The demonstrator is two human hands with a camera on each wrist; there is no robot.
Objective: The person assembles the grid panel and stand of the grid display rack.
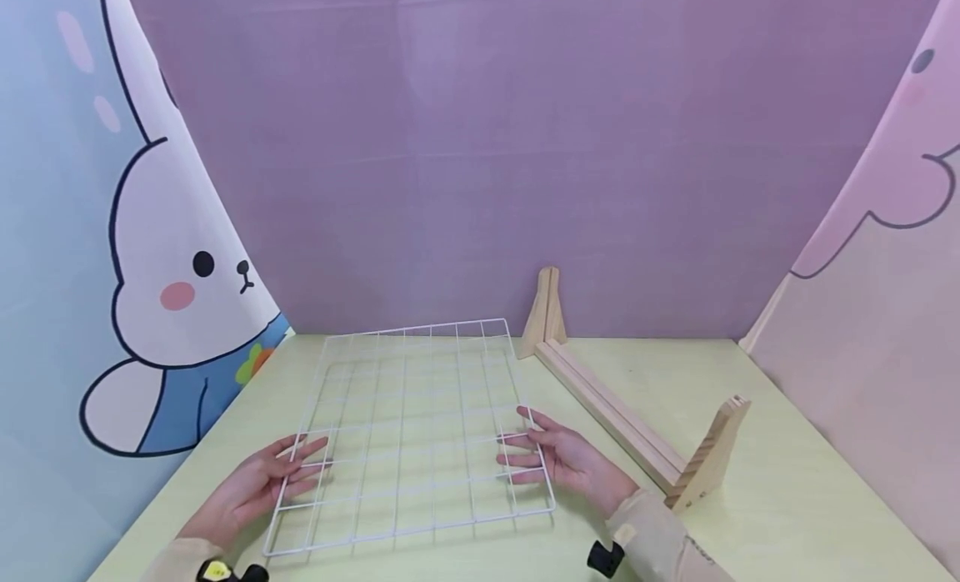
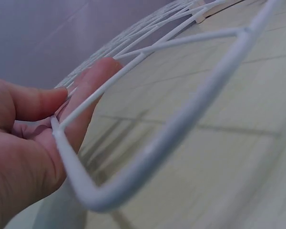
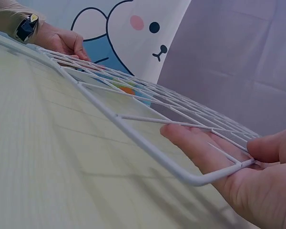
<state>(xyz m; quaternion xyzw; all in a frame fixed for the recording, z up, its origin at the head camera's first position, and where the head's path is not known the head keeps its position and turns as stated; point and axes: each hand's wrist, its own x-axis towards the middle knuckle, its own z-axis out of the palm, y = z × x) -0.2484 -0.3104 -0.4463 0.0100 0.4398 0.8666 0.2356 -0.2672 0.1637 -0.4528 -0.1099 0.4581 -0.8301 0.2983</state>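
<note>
A white wire grid panel (image 1: 401, 440) is held above the table by its two long sides, its near edge raised and casting a shadow below. My left hand (image 1: 262, 486) pinches the left rim, with the thumb (image 2: 40, 102) on top and the fingers reaching under the wires. On the opposite rim my right hand (image 1: 562, 457) grips the same way, its fingers (image 3: 195, 145) spread beneath the grid and the thumb (image 3: 271, 148) above. Just right of the panel lies a wooden stand (image 1: 615, 415): a grooved bar joining two slotted upright end pieces.
The pale table (image 1: 795, 482) runs back to a purple cloth wall (image 1: 465, 165). A curtain with a cartoon rabbit (image 1: 187, 290) hangs at the left, and a pink and cream one (image 1: 892, 315) at the right. The stand's near end piece (image 1: 712, 453) rises beside my right forearm.
</note>
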